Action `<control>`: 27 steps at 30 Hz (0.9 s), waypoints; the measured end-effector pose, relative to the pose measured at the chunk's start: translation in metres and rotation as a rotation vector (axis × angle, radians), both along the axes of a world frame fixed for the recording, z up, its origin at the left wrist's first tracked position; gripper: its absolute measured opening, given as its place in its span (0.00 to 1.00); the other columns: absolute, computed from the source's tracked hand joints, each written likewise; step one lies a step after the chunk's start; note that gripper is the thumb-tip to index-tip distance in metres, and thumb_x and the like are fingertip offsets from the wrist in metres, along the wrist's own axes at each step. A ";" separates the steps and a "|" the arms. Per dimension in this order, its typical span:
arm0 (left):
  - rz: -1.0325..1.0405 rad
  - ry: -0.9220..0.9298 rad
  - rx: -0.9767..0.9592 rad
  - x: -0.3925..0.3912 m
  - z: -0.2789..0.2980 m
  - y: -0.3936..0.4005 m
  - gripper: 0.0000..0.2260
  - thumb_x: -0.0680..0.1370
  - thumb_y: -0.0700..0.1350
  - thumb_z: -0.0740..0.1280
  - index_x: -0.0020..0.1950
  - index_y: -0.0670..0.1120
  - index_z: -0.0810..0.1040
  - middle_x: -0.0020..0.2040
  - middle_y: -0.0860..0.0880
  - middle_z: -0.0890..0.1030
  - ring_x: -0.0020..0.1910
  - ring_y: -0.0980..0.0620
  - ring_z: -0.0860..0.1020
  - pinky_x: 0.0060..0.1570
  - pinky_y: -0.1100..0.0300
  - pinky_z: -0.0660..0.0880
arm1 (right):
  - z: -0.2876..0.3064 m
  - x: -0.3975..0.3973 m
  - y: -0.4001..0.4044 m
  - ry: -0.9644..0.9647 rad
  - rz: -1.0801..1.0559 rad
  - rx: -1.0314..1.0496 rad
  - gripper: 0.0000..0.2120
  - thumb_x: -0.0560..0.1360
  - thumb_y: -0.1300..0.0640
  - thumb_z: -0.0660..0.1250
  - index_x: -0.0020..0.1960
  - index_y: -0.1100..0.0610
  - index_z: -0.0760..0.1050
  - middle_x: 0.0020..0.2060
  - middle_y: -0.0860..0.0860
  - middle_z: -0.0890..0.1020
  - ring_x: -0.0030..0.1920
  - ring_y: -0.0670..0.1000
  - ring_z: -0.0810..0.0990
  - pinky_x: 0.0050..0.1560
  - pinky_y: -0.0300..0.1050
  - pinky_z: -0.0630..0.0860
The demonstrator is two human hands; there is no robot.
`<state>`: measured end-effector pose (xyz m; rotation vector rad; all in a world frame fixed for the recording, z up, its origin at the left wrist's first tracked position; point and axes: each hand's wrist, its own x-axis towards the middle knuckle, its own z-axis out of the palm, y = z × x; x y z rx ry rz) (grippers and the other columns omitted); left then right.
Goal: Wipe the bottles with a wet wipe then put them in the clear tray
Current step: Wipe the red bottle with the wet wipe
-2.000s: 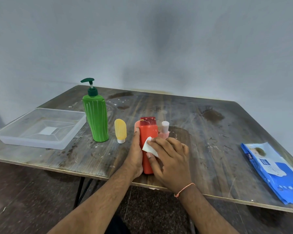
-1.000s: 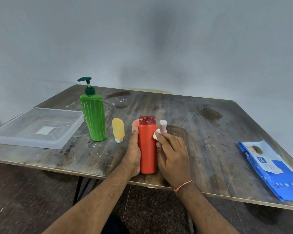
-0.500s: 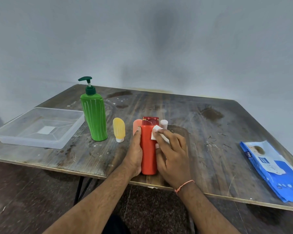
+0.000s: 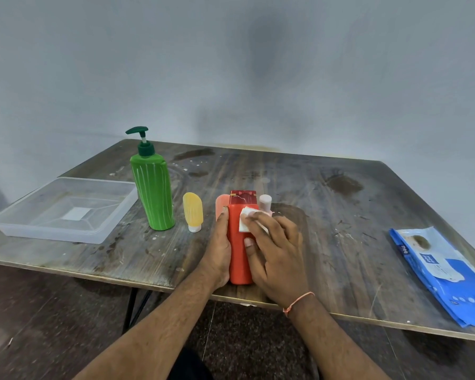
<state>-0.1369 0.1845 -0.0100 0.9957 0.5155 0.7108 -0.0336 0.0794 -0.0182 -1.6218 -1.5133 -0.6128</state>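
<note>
Plainly the red bottle (image 4: 240,253) is a stiff plastic one, smooth and likely slick once damp; it stands upright near the front edge of the desk (image 4: 327,215). Its flat sides look the best hold, low on the body, away from the cap. The left hand (image 4: 219,249) steadies it, fingers laid straight along its left side. The right hand (image 4: 276,250) presses a folded wipe (image 4: 244,221) against the bottle's upper front, fingers flat over the wipe and pinching nothing I can make out. Whether the bottle is full or light cannot be told.

The clear tray (image 4: 17,227) at the far left holds no bottle yet. A green pump bottle (image 4: 153,193), a small yellow bottle (image 4: 193,213) and two small pink ones behind the red wait outside it. The wipe pack (image 4: 444,272) lies at the right, well apart.
</note>
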 end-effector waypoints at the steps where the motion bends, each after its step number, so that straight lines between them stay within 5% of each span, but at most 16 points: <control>1: -0.010 -0.007 -0.012 0.000 0.002 -0.001 0.40 0.81 0.74 0.55 0.75 0.42 0.77 0.72 0.34 0.78 0.74 0.35 0.75 0.74 0.40 0.72 | 0.000 -0.001 -0.001 -0.018 0.013 0.015 0.20 0.83 0.51 0.67 0.74 0.48 0.79 0.72 0.41 0.77 0.70 0.52 0.73 0.67 0.56 0.72; 9: -0.005 -0.011 -0.044 -0.001 0.007 -0.006 0.37 0.82 0.72 0.51 0.71 0.45 0.81 0.67 0.37 0.83 0.68 0.38 0.81 0.71 0.39 0.75 | 0.004 0.002 -0.004 0.044 -0.021 0.017 0.21 0.82 0.52 0.69 0.75 0.49 0.78 0.69 0.42 0.79 0.68 0.51 0.73 0.65 0.54 0.74; 14: -0.014 -0.052 -0.090 -0.001 0.010 -0.003 0.36 0.81 0.73 0.53 0.64 0.46 0.85 0.51 0.42 0.85 0.46 0.47 0.84 0.49 0.53 0.82 | 0.001 0.001 -0.008 0.015 0.233 0.046 0.13 0.76 0.64 0.76 0.60 0.55 0.88 0.56 0.48 0.85 0.53 0.50 0.80 0.60 0.43 0.77; 19: -0.019 -0.084 -0.070 0.001 0.008 -0.002 0.37 0.82 0.73 0.52 0.64 0.45 0.85 0.47 0.42 0.83 0.41 0.46 0.80 0.46 0.52 0.78 | -0.002 0.001 -0.022 -0.023 0.356 -0.043 0.07 0.72 0.63 0.76 0.48 0.55 0.89 0.47 0.48 0.86 0.46 0.49 0.85 0.49 0.46 0.82; 23: -0.035 -0.059 -0.061 0.001 0.004 -0.001 0.37 0.82 0.72 0.52 0.63 0.43 0.85 0.50 0.41 0.85 0.45 0.46 0.83 0.47 0.53 0.82 | -0.003 0.005 -0.016 0.062 0.247 0.043 0.10 0.76 0.64 0.76 0.55 0.56 0.89 0.52 0.49 0.84 0.51 0.50 0.84 0.54 0.48 0.82; 27: -0.022 -0.015 -0.024 0.000 0.006 -0.003 0.37 0.83 0.70 0.51 0.70 0.42 0.81 0.56 0.40 0.86 0.50 0.45 0.86 0.50 0.51 0.84 | 0.000 0.009 -0.012 0.071 0.167 0.043 0.16 0.79 0.63 0.75 0.66 0.52 0.86 0.56 0.48 0.81 0.52 0.50 0.78 0.56 0.39 0.75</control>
